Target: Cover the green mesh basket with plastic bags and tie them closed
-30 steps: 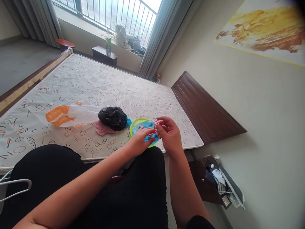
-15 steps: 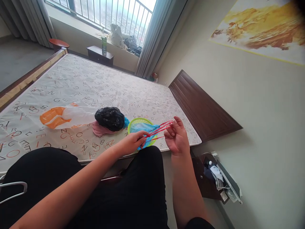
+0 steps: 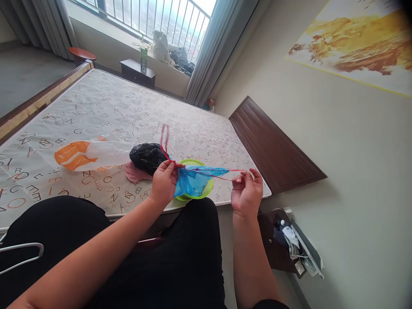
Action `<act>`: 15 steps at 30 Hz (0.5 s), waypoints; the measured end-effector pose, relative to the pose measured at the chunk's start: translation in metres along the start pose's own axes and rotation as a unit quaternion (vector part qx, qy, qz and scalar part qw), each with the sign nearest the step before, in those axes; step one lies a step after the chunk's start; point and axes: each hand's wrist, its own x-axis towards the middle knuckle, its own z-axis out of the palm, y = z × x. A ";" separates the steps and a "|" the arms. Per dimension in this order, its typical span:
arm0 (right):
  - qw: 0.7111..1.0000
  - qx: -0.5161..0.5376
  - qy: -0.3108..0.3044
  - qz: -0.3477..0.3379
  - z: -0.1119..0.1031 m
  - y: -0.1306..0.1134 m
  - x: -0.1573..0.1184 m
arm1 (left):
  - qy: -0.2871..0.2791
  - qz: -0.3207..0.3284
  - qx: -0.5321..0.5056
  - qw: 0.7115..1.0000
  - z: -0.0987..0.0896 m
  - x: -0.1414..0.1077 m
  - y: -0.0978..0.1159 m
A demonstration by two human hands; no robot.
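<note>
Presently, the left hand (image 3: 165, 180) pinches the red drawstring (image 3: 236, 170), with a loop rising above it; the right hand (image 3: 247, 189) grips another stretch. The blue bag (image 3: 189, 182) is drawn out between both hands, overlapping the lime-green basket (image 3: 192, 162) on the mattress (image 3: 151, 107). A black bag (image 3: 145, 155) rests on pink cloth (image 3: 137, 172) beside the left hand.

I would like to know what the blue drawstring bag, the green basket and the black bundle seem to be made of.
Blue drawstring bag: probably thin plastic film, slightly shiny; it looks translucent and creased. Green basket: probably moulded plastic, as its bright, even colour and mesh wall suggest; finish unclear. Black bundle: likely glossy plastic film, given its wrinkles and bright highlights.
</note>
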 end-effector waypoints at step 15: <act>0.989 -0.047 -0.140 -0.007 0.023 -0.014 -0.027 | -0.030 0.029 0.029 0.999 0.011 -0.004 0.020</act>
